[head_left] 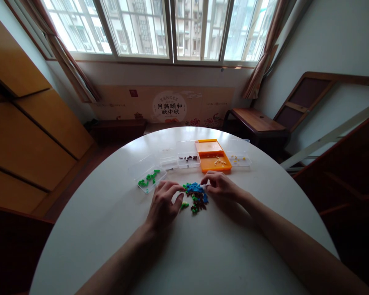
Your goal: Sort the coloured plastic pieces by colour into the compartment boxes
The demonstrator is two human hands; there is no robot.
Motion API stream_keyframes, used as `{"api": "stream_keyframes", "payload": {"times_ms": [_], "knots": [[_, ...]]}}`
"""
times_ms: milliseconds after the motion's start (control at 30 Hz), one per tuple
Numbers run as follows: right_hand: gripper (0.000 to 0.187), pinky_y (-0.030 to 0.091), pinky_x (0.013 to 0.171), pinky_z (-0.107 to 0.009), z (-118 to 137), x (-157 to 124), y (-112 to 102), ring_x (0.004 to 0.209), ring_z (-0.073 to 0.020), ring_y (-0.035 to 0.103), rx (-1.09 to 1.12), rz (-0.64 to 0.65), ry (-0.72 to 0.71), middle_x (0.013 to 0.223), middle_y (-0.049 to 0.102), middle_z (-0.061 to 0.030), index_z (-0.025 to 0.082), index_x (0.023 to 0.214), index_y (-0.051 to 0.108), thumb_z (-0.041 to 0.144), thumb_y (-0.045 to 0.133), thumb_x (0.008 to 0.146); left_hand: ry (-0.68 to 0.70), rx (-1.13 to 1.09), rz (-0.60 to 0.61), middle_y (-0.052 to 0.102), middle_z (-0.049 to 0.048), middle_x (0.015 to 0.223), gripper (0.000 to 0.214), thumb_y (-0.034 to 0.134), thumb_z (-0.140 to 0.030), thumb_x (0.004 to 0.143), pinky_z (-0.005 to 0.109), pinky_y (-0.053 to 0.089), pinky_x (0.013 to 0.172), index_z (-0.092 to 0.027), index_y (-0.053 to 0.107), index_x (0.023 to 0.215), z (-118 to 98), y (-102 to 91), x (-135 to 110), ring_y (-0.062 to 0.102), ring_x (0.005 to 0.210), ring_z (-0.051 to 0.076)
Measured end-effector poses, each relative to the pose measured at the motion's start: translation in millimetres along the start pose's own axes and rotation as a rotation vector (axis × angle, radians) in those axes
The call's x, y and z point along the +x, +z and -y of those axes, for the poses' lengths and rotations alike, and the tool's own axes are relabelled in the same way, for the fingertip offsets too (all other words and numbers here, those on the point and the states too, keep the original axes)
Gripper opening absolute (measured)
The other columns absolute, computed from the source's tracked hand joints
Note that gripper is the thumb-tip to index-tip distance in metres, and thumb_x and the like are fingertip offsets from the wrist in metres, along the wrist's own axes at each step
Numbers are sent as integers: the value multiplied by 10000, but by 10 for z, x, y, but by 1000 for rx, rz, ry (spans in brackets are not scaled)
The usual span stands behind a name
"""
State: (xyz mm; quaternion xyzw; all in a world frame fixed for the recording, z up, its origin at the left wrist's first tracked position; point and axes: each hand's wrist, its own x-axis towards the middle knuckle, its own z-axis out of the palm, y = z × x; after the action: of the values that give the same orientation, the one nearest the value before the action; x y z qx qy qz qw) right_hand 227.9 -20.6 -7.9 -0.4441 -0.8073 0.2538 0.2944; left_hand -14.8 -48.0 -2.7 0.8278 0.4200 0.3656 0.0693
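Both on the white tabletop (203, 254), either side of a small pile of blue, green and brown bricks (196, 196): left hand (163, 205) loosely curled with fingertips touching its edge, right hand (220, 185) likewise, neither visibly gripping any.

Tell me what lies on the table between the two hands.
In the head view, a pile of small blue, green and brown pieces lies between the left hand and right hand, on the white table.

One head-worn view looks forward and down from the near edge of the round bench (110, 246), close above it. It faces twelve o'clock toward the windows (160, 28), with both forearms entering from six o'clock.
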Motion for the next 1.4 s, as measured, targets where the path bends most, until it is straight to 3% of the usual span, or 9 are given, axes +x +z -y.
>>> {"api": "stream_keyframes", "payload": {"times_ms": [267,500,633,733,1067,1400], "knots": [[211,383,556,-173,-92,-40,-106,621,-74,477,203,311,14,759,561,25,160,889,672,101,652,688,-1,-6,4,654,51,907,106,570,-205,836,401,467,866,-199,672,866,21,26,-4,555,914,217],[110,408,584,-183,-37,-38,-158,630,-79,514,163,301,-3,783,559,4,163,835,728,161,695,730,27,-19,-14,652,51,898,111,558,-187,843,375,478,837,-195,668,851,-47,14,21,554,896,205],[89,420,606,-196,-55,-58,-132,646,-93,518,168,218,5,782,580,-8,158,824,729,179,675,756,36,-2,-13,658,49,890,111,560,-196,846,382,473,848,-195,671,847,-79,8,30,557,888,205],[90,418,611,-208,-73,-63,-55,641,-100,515,198,81,29,768,627,-14,158,826,718,171,649,770,54,20,-16,662,52,896,110,561,-188,842,383,473,844,-196,670,858,-82,19,17,559,898,208],[102,437,588,-233,-15,-27,225,600,-107,532,470,-233,44,713,655,-13,163,782,650,262,651,756,174,148,-64,674,45,903,82,609,-224,853,364,454,809,-214,674,902,-125,27,14,567,883,205],[62,429,601,-222,101,-85,243,610,-102,523,311,-237,-32,714,652,-5,160,791,658,190,603,789,195,234,-48,674,55,917,140,607,-251,869,364,436,809,-208,679,981,-243,-11,51,566,886,211]]}}
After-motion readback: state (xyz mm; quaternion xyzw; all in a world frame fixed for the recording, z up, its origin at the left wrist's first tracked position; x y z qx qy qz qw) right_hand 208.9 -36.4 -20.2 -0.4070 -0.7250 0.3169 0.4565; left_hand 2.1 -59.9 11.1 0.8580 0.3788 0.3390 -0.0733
